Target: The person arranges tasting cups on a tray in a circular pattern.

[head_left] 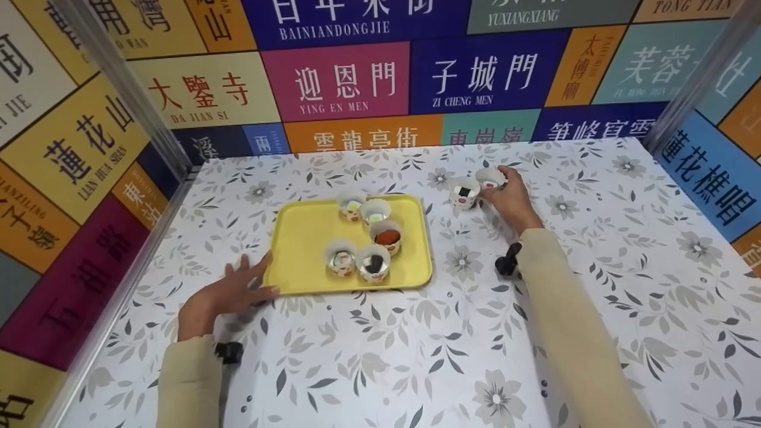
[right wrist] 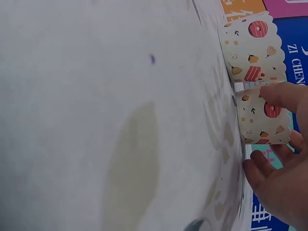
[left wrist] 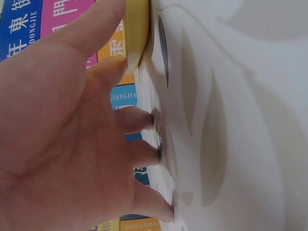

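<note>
Across the table: a white floral cloth (head_left: pixel 464 356) is spreading beneath everything.
Yellow tray (head_left: pixel 300 232): it is lying flat on the cloth, carrying five printed paper cups (head_left: pixel 373 276) from about its middle toward its right side.
Left hand (head_left: pixel 235 288): thumb and forefinger are standing apart, touching the tray's left edge; the other fingertips are resting on the cloth.
Right hand (head_left: pixel 514 199): thumb and fingers are pinching the held cup (right wrist: pixel 255 118) by its wall.
Tray's back pair: both cups are holding something pale and yellow.
Tray's right-hand cup: it is holding an orange-red filling (head_left: pixel 387 238).
Tray's front pair: the left cup is holding a pale, pinkish piece (head_left: pixel 342 259), the right one a dark piece (head_left: pixel 374 264).
Neighbour cup (head_left: pixel 464 201): it is standing off the tray, holding a white piece with a dark square (head_left: pixel 465 192).
Held cup's place: it is sitting right of the tray, just beside the neighbour cup, between thumb and fingers; its contents are not showing clearly.
</note>
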`<act>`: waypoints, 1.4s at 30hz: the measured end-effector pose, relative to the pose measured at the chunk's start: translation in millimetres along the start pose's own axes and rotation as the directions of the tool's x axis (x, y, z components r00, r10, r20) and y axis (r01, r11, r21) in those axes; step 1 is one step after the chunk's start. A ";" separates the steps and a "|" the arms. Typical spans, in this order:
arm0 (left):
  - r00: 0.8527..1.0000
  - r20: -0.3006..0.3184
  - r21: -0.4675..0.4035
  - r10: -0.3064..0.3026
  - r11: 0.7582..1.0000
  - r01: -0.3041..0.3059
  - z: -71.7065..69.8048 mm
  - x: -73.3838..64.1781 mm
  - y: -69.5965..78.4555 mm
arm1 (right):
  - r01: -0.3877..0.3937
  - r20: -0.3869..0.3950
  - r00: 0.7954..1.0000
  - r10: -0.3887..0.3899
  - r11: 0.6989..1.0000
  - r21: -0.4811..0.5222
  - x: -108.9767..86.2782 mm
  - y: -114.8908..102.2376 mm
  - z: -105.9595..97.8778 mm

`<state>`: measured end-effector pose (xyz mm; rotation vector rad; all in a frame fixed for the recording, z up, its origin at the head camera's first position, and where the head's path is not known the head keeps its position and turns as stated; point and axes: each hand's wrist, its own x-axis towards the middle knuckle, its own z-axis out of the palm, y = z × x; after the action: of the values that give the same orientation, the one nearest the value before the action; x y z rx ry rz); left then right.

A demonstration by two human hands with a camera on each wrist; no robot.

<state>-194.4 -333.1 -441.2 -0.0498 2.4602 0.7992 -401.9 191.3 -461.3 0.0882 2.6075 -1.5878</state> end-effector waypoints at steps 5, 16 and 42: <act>1.000 -0.007 0.006 -0.009 1.000 0.009 -1.5 0.3 1.4 | -0.008 -0.032 0.999 0.008 1.000 0.009 3.1 -3.3 -0.7; 1.000 0.005 0.009 0.023 1.000 -0.023 -2.5 1.3 0.6 | -0.037 -0.079 0.996 0.036 0.999 -0.010 3.3 -9.9 -7.0; 1.000 0.000 0.003 -0.014 1.000 0.014 0.4 0.1 0.8 | 0.110 -0.074 0.990 -0.116 0.991 -0.080 -16.0 -60.6 2.1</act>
<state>-194.4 -332.2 -441.1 -0.0660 2.4578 0.7898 -391.7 161.6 -407.0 -0.0031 2.7765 -1.5474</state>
